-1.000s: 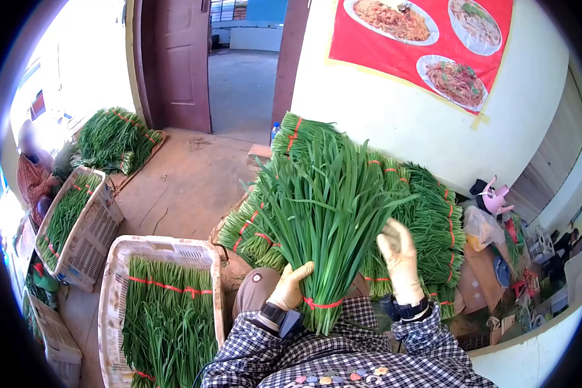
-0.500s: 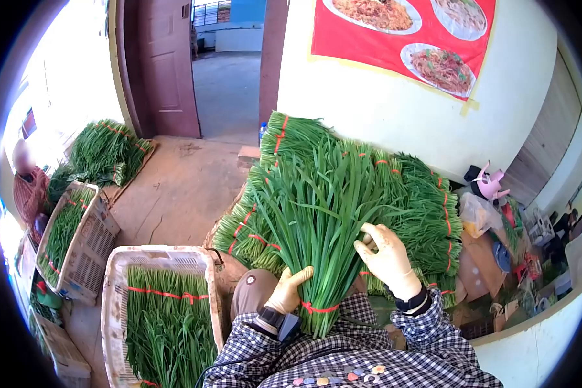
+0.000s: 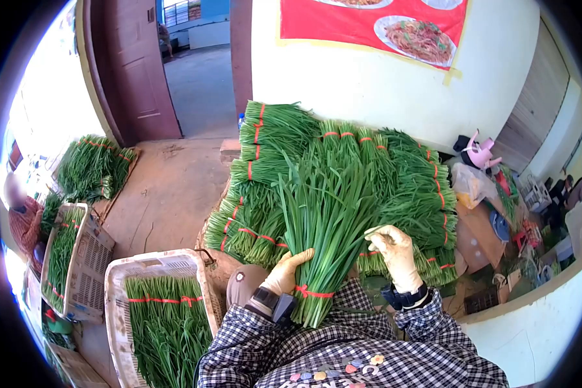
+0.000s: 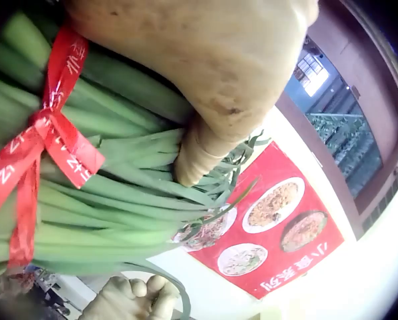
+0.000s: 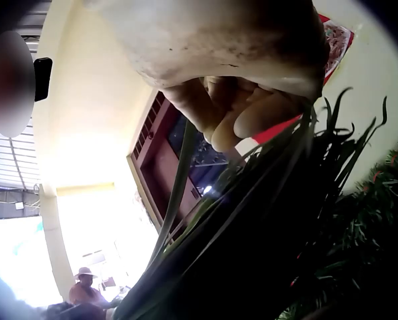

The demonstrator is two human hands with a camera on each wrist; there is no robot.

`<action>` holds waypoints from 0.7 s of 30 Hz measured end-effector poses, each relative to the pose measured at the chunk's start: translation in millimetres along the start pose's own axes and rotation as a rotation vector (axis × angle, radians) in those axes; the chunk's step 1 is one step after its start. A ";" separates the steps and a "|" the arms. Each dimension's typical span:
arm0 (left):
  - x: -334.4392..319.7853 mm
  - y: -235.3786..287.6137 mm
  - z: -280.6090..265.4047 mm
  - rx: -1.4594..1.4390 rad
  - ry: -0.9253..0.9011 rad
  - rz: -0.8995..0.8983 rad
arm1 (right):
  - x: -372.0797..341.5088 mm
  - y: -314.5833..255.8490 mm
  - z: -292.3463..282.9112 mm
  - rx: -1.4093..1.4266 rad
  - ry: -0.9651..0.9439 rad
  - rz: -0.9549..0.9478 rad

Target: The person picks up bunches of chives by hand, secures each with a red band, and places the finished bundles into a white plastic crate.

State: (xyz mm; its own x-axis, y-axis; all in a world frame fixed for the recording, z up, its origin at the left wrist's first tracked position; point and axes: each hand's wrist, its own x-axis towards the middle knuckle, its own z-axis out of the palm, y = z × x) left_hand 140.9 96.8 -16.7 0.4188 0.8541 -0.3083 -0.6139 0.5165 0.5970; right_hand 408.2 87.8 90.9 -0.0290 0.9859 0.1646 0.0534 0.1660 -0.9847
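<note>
Bunch of greens: the loose-topped bunch (image 3: pixel 326 220) stands near the middle of the frame, leaves fanned upward, cut ends toward the lower middle.
Ribbon: a red tie (image 3: pixel 313 293) circles its lower stems, knotted on the left side.
Left hand: the gloved left hand (image 3: pixel 282 275) grips the bunch from the left just above the tie, thumb bent over the leaves.
Right hand: the gloved right hand (image 3: pixel 398 253) is beside the bunch's right edge, fingers curled in; a leaf runs up to them in the right wrist view, but I cannot tell whether they pinch it.
Pile: tied bunches (image 3: pixel 417 194) lie behind, from centre to right of centre.
Crate: a pale crate (image 3: pixel 112 304) at lower left holds more greens.
Wall: a red poster (image 3: pixel 333 27) hangs at upper centre-right.
Person: someone (image 3: pixel 26 226) sits at far left.
</note>
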 end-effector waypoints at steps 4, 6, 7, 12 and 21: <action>13.2 -17.0 10.3 0.125 0.061 0.033 | -23.8 5.4 -12.6 -0.023 -0.001 -0.054; 17.1 -28.7 8.9 0.217 0.099 0.038 | -26.9 -3.1 -12.1 0.022 -0.045 -0.032; 15.0 -28.8 15.4 0.243 0.098 0.045 | -25.1 -7.6 -11.4 0.060 -0.097 -0.023; 8.8 -28.7 31.7 0.644 0.015 0.241 | -5.1 5.6 -14.0 0.179 -0.188 -0.006; 0.9 -36.8 26.2 1.066 0.117 0.298 | -4.2 -15.9 14.0 0.255 -0.402 0.002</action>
State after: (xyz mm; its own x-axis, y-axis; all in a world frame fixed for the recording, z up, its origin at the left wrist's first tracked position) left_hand 181.4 76.9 -19.5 0.2500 0.9648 -0.0816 0.2330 0.0218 0.9722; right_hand 393.5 80.8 105.0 -0.4161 0.8919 0.1770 -0.1916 0.1043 -0.9759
